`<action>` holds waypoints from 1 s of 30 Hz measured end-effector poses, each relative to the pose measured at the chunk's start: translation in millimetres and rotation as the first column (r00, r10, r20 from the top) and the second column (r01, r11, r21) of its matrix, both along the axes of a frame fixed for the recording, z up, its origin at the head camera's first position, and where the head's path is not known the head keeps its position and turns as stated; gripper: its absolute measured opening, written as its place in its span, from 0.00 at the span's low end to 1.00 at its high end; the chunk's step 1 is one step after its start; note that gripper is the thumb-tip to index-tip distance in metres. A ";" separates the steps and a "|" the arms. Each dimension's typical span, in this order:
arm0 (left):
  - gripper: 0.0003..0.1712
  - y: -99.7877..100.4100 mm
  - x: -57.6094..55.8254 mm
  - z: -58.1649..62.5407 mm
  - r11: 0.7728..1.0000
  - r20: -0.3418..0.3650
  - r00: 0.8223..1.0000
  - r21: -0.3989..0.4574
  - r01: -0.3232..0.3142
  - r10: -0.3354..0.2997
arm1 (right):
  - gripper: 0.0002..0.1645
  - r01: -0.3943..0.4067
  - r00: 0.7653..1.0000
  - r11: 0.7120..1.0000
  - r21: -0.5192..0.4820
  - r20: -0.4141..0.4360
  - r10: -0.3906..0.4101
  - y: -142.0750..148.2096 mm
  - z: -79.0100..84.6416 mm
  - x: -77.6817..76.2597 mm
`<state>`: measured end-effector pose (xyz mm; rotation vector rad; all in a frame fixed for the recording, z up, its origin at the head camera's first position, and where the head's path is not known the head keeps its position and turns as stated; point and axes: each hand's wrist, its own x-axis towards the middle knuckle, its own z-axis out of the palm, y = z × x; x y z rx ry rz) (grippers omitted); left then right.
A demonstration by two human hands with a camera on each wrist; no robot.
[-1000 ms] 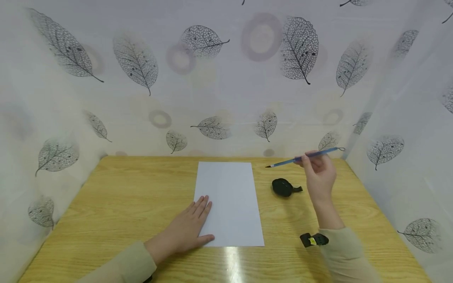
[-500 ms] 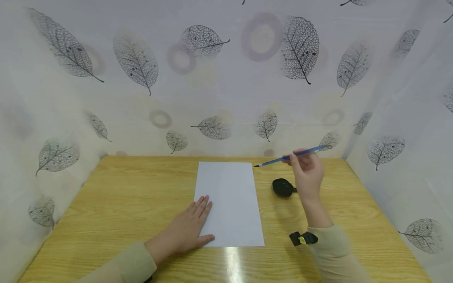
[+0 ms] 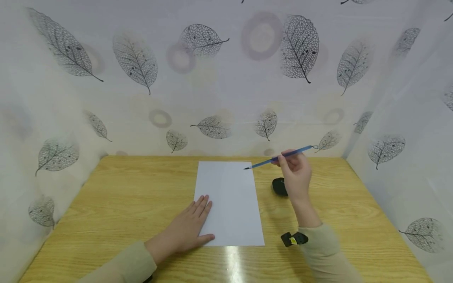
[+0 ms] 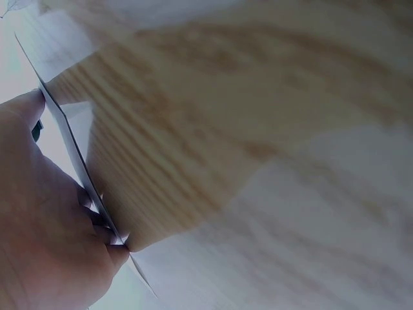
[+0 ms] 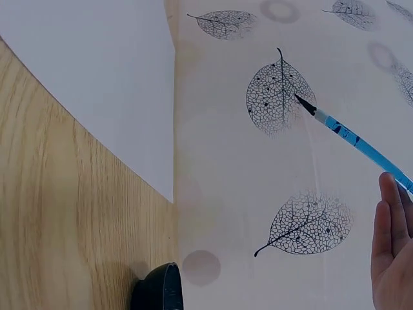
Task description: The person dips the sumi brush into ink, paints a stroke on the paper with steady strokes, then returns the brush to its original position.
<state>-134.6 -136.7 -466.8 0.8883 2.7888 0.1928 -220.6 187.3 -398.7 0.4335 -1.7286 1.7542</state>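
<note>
A blank white sheet of paper [image 3: 235,208] lies on the wooden table. My left hand [image 3: 189,228] rests on its lower left side, fingers straight and thumb spread; the left wrist view shows that hand [image 4: 45,226] along the paper's edge [image 4: 82,165]. In my right hand [image 3: 299,175] I hold a blue writing brush [image 3: 262,162], pinched partway along its handle. Its dark pointed tip overlaps the sheet's upper right corner in the head view. The right wrist view shows the brush [image 5: 355,140] raised, the tip well above the table.
Right of the paper sits a small black dish [image 3: 278,187], partly hidden behind my right hand; its rounded bowl shows in the right wrist view. The wooden table [image 3: 124,196] is bordered by a pale leaf-patterned curtain [image 3: 230,90] at the back and sides.
My right hand has moved left with the brush, taking the tip from beside the paper to over its upper right corner. It now covers the dish's handle. My left hand stays put.
</note>
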 end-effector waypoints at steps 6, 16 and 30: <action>0.56 0.5 -1.6 -1.7 1.000 0.000 1.000 -0.002 -0.002 0.002 | 0.10 -0.013 0.998 1.000 -0.010 0.060 0.013 -9.4 -5.1 -1.2; 0.57 1.3 -1.3 -1.4 1.000 -0.004 1.000 0.002 -0.004 0.004 | 0.08 -0.003 0.992 0.999 0.041 0.129 -0.003 -22.5 -15.6 -5.1; 0.57 2.8 -2.8 -2.6 1.000 0.013 1.000 -0.009 -0.022 0.022 | 0.09 -0.042 0.985 0.995 0.095 0.169 0.025 -45.7 -28.6 -6.8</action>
